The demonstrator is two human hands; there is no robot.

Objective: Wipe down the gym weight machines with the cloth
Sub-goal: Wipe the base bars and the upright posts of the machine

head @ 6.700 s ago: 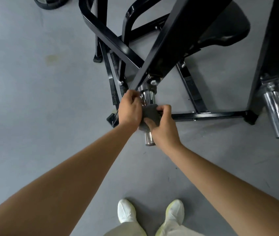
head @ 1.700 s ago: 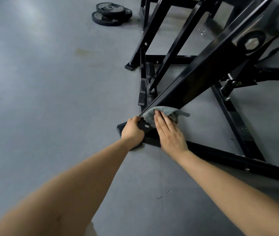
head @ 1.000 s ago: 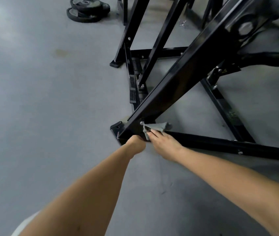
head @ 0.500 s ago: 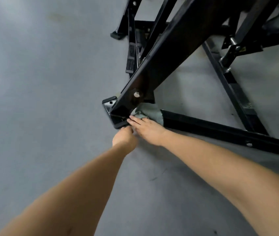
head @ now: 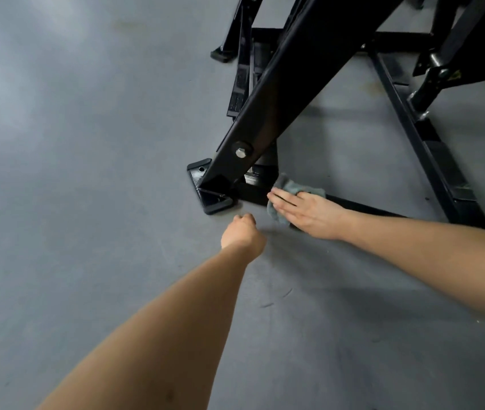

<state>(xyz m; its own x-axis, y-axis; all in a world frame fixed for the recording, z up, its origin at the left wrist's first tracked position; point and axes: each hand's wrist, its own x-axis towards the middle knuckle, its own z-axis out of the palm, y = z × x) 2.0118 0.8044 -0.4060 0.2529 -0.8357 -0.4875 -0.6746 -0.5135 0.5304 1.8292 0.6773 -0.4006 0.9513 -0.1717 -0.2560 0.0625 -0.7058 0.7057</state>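
Observation:
A black steel weight machine frame (head: 268, 113) stands on the grey floor, its slanted beam bolted down at a corner foot (head: 208, 190). My right hand (head: 303, 210) lies flat with straight fingers on a grey cloth (head: 291, 187), pressing it onto the low base bar just right of the foot. My left hand (head: 242, 232) hovers over the floor in front of the foot, fingers curled into a loose fist, holding nothing and touching nothing.
The base bar (head: 362, 207) runs right from the cloth to another bar (head: 430, 143) that slants toward the back. More black frame legs (head: 229, 51) stand behind. Grey floor (head: 72, 173) spreads out to the left and front.
My right hand and the cloth have slid right along the base bar, away from the corner joint. My left hand has pulled back from the foot.

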